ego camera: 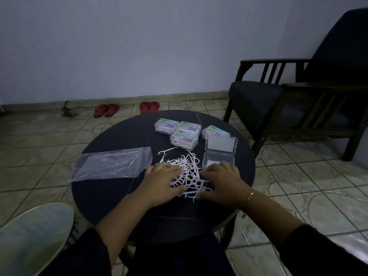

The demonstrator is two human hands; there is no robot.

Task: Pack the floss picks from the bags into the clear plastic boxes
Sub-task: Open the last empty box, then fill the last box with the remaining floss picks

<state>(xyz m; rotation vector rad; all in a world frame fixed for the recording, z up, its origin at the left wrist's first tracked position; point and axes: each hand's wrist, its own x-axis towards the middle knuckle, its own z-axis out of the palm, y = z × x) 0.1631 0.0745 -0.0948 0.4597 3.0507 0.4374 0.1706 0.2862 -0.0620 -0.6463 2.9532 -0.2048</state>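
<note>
A loose pile of white floss picks lies in the middle of the round dark table. My left hand rests flat on the pile's left side, fingers spread. My right hand lies flat at the pile's right edge, partly covering an open clear plastic box. Its lid lies open just behind it. An emptied clear plastic bag lies to the left. Several filled, labelled boxes sit at the table's far side.
A dark wooden armchair stands to the right. Two pairs of red sandals lie by the wall. One floss pick lies on the tiled floor at the right. A pale round seat is at the lower left.
</note>
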